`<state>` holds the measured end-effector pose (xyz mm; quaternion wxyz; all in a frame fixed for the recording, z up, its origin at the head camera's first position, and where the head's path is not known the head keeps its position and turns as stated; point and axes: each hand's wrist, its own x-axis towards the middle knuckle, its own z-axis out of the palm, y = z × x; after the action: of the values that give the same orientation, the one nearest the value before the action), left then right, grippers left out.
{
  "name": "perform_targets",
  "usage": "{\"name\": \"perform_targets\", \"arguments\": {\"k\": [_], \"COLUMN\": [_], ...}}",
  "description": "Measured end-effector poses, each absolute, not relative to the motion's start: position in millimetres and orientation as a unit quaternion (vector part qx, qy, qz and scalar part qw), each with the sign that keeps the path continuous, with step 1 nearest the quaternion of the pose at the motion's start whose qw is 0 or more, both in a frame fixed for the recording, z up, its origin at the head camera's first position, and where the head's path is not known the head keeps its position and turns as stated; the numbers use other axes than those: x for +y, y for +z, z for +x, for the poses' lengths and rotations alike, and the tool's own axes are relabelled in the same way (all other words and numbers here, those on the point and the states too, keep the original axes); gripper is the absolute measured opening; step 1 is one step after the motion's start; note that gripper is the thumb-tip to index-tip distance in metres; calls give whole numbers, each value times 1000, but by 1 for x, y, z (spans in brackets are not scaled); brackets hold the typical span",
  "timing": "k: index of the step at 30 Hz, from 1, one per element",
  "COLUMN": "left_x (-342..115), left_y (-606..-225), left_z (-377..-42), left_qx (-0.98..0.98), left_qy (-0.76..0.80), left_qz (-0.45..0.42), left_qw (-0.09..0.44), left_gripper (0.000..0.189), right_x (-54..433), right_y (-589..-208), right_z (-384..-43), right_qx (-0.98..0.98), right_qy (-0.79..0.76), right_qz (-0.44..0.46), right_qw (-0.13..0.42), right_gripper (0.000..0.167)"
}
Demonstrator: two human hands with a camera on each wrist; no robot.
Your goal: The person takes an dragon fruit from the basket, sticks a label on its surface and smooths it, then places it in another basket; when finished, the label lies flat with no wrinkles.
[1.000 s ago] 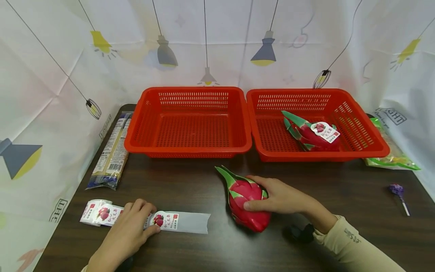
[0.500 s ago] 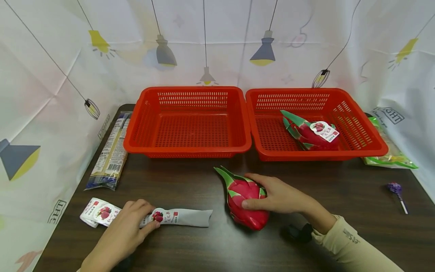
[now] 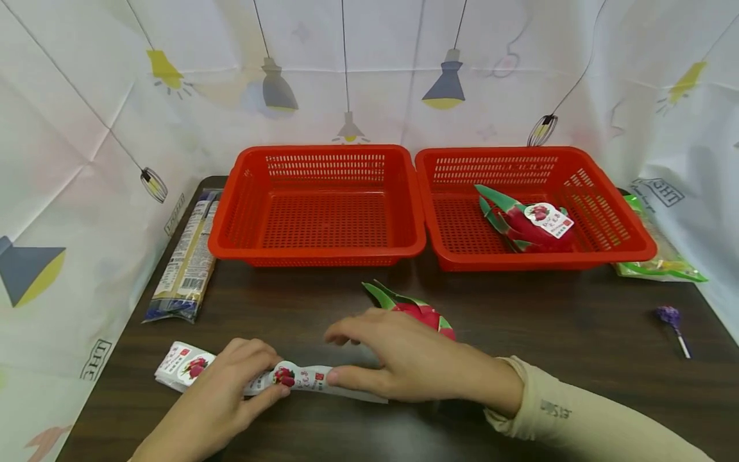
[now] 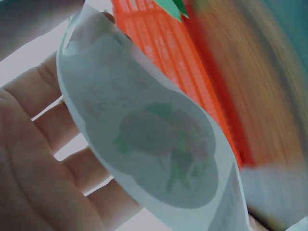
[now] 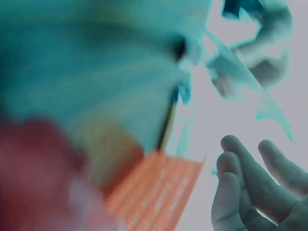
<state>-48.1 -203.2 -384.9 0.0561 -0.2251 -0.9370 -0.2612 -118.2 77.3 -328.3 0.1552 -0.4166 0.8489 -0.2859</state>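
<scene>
"what's leftmost on the table (image 3: 548, 314), from where you stand?"

"a long packet (image 3: 183, 260), lying by the left edge toward the far left corner. perhaps it's put there to leave room for the hands."

"and nearer the front?"

"a strip of labels (image 3: 303, 377), its left end folded or looped, not far in from the left edge. the left hand (image 3: 231, 388) pinches it, thumb along the near side, fingers over the top, probably so it can't slide."

"the left basket (image 3: 317, 253)?"

"set back toward the far edge, i'd guess to stay in reach without crowding the front."

"where's the dragon fruit (image 3: 423, 312)?"

"mid-table, in front of the baskets, leaves toward the far left corner. the right hand (image 3: 404, 359) hides its near part."

"is that hand holding it?"

"no, the fingers are released, loosely bent, gripping nothing. the thumb is over the strip's loose end; whether it touches, i can't tell."

"further right?"

"the right basket (image 3: 543, 258) carries a labelled fruit (image 3: 516, 224), sticker showing, likely so it can be read. a green-edged bag (image 3: 664, 253) lies beside it near the far right corner, and a lollipop (image 3: 670, 315) by the right edge, both seemingly kept aside."
</scene>
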Motion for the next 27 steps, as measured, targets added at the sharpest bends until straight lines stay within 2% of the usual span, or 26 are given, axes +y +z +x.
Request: {"name": "perform_targets", "arguments": {"k": [3,7,13,16,21,27], "left_x": [-196,-190,-189,-198,-231,-244], "left_y": [-384,-384,-384,-381,-368,-372], "left_z": [-48,-49,-48,-51,-70,-99], "left_qx": [-930,-929,-929,-924,-896,-831], "left_qy": [-260,-261,-265,-285,-343,-409], "left_qz": [-249,-251,-249,-256,-261,-309], "left_qw": [75,73,64,17,-107,-216], "left_gripper": [25,24,23,24,29,24], "right_x": [57,44,38,37,33,27], "right_y": [-337,-351,-360,-362,-363,-367], "right_z": [-114,-113,-113,-112,-109,-104], "right_qx": [841,828,813,811,810,811], "right_qy": [-281,-307,-338,-343,-329,-289], "right_qz": [-431,-439,-442,-442,-459,-496], "right_qw": [169,166,170,171,162,111], "right_gripper": [33,18,9,8,8,6]}}
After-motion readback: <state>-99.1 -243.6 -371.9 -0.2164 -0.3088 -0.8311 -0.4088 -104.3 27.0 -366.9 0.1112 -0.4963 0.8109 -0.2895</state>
